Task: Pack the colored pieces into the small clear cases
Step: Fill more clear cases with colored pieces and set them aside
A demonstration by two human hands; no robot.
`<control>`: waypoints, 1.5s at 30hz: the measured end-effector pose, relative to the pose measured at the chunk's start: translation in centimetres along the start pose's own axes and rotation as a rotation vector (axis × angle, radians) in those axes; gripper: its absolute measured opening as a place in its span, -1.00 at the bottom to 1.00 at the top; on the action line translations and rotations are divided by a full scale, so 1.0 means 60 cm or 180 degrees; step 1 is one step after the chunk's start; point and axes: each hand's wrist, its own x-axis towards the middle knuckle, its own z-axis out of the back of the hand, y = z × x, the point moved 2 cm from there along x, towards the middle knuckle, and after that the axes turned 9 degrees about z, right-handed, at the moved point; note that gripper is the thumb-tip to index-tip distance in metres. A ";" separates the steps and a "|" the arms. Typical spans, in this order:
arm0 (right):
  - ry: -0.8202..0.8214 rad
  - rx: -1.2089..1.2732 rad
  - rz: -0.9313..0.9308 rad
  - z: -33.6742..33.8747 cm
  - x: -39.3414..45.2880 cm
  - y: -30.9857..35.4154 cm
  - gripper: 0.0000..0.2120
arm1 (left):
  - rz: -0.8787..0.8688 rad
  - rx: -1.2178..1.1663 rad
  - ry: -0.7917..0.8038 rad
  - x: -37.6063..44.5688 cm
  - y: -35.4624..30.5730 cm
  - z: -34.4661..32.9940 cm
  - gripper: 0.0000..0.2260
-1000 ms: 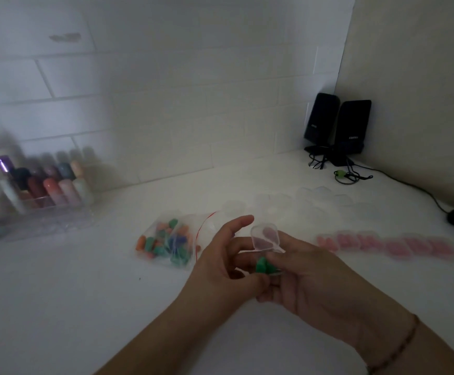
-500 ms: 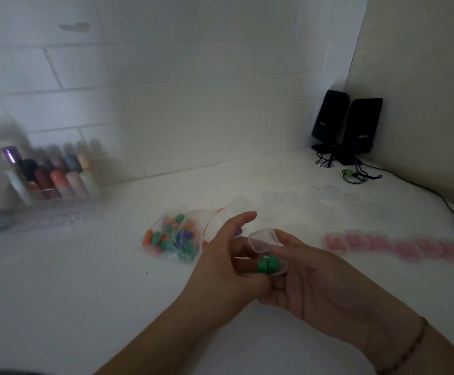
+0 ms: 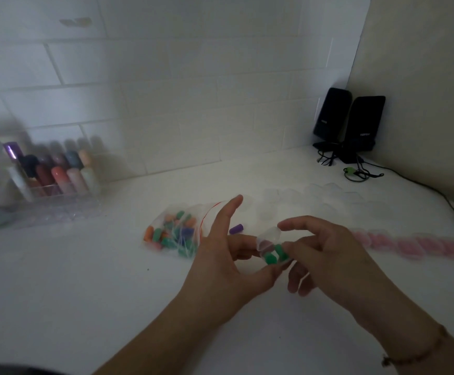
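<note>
A small clear case (image 3: 268,240) with its lid tipped up is held between both hands above the white counter. Two green pieces (image 3: 274,255) lie inside it. My left hand (image 3: 226,263) supports the case from below with thumb and fingers, its index finger pointing up. My right hand (image 3: 326,255) pinches the case's right side, with a fingertip on the lid's top edge. A clear zip bag (image 3: 174,234) of mixed colored pieces lies to the left, and a loose purple piece (image 3: 236,228) sits beside it.
Several empty clear cases (image 3: 326,193) lie behind the hands. A row of cases holding pink pieces (image 3: 421,244) runs to the right. A clear organizer of bottles (image 3: 55,182) stands at the left wall; two black speakers (image 3: 350,125) with cables occupy the corner.
My hands have spread slightly apart around the case. The right hand's fingers have risen to the lid's edge. The view has shifted, so everything sits lower and further right.
</note>
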 end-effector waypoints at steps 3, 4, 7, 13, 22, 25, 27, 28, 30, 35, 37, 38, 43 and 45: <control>-0.0037 0.0032 0.0054 -0.001 0.000 -0.002 -0.84 | 0.0013 -0.0015 -0.0055 0.000 0.003 0.000 -0.09; -0.0061 0.0045 0.0062 -0.002 -0.001 0.000 -0.83 | 0.0002 0.0044 -0.0081 0.000 0.005 0.000 -0.08; 0.0055 -0.0149 0.0093 -0.005 -0.005 0.003 -0.62 | -0.0087 0.0212 -0.0112 -0.001 0.009 -0.001 -0.07; 0.0137 -0.0061 0.0148 -0.005 -0.003 0.001 -0.74 | -0.0138 0.0399 -0.0185 0.000 0.011 -0.003 -0.06; 0.0157 0.0397 -0.0202 -0.004 0.003 -0.007 -0.85 | -0.0162 0.0226 -0.0169 0.001 0.006 -0.004 -0.05; 0.0062 0.0409 -0.0191 -0.004 0.003 -0.006 -0.83 | -0.0174 0.0229 -0.0258 0.002 0.008 -0.002 -0.07; -0.0007 0.0212 -0.0102 -0.004 0.002 -0.004 -0.79 | -0.0239 0.0385 -0.0272 0.000 0.011 -0.002 -0.08; 0.0020 0.0123 -0.0084 -0.005 0.000 -0.003 -0.75 | -0.0273 0.0463 -0.0260 -0.001 0.011 -0.003 -0.08; 0.0145 0.0035 -0.0097 -0.008 -0.002 -0.002 -0.71 | -0.0305 0.0560 -0.0220 -0.002 0.011 -0.003 -0.08; 0.0199 0.0056 -0.0105 -0.006 -0.002 -0.004 -0.77 | -0.0292 0.0595 -0.0183 -0.001 0.011 -0.004 -0.06; 0.0164 0.0164 -0.0198 -0.003 0.001 -0.008 -0.82 | -0.0310 0.0484 -0.0169 -0.002 0.008 -0.004 -0.07; 0.0155 0.0263 -0.0261 -0.002 0.002 -0.010 -0.86 | -0.0327 0.0391 -0.0175 -0.002 0.006 -0.004 -0.08; 0.0182 0.0569 -0.0343 0.000 0.002 -0.010 -0.87 | -0.0319 -0.0105 -0.0086 -0.002 0.001 0.000 -0.11; 0.0205 0.0607 -0.0340 -0.002 0.001 -0.006 -0.84 | -0.0273 -0.0171 -0.0079 -0.001 0.001 0.002 -0.12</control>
